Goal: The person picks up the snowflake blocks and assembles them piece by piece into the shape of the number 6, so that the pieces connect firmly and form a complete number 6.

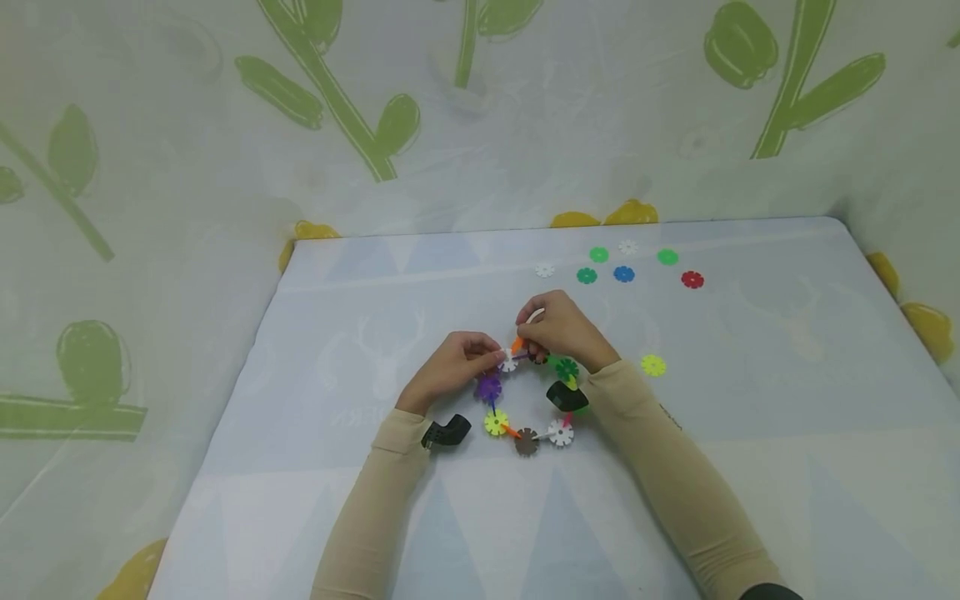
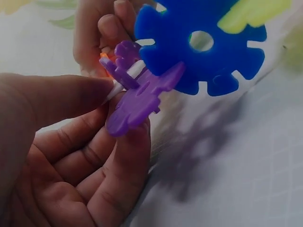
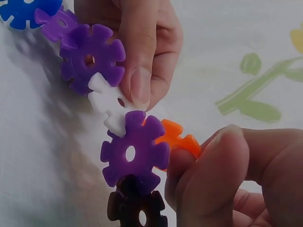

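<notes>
A ring of interlocking snowflake discs stands on the table, with a yellow disc, a brown disc and a green disc among its links. My left hand pinches a white disc of the ring between thumb and fingers. On either side of that white disc sit purple discs. Between thumb and forefinger, my right hand holds an orange disc against the white one; whether their slots are joined cannot be told. A blue disc looms close in the left wrist view.
Toward the back of the table lie several loose discs, including a red disc, a blue disc and green discs. A loose yellow disc lies right of my right forearm. Leaf-patterned cloth hangs behind.
</notes>
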Available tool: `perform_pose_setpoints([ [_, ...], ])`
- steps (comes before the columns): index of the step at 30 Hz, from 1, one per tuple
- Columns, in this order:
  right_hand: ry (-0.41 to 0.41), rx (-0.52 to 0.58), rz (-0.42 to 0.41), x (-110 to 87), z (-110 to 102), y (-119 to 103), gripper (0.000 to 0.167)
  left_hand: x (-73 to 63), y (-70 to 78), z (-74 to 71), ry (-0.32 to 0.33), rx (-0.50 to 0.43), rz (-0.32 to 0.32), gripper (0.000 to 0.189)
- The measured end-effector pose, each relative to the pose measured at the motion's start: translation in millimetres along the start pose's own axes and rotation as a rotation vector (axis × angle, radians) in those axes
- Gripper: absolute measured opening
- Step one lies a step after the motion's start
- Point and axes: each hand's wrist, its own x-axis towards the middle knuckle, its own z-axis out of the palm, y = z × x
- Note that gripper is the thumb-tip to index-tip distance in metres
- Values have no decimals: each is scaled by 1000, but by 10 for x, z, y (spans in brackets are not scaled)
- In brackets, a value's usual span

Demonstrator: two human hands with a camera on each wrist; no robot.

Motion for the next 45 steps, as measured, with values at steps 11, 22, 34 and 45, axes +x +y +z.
perform_pose_setpoints([
  [11, 1, 66, 6, -23, -3, 17, 12, 3, 44, 62, 39, -18, 20, 21],
  [22, 6, 39, -20, -50, 10, -21, 13, 9, 76, 146, 91, -35, 50, 17],
  [34, -10, 65, 1, -50, -54, 40, 16, 15, 80, 129, 101, -21, 56, 17],
  [45, 161, -50, -112, -382, -740, 183, 40, 7, 14, 65, 40, -19, 74, 19],
])
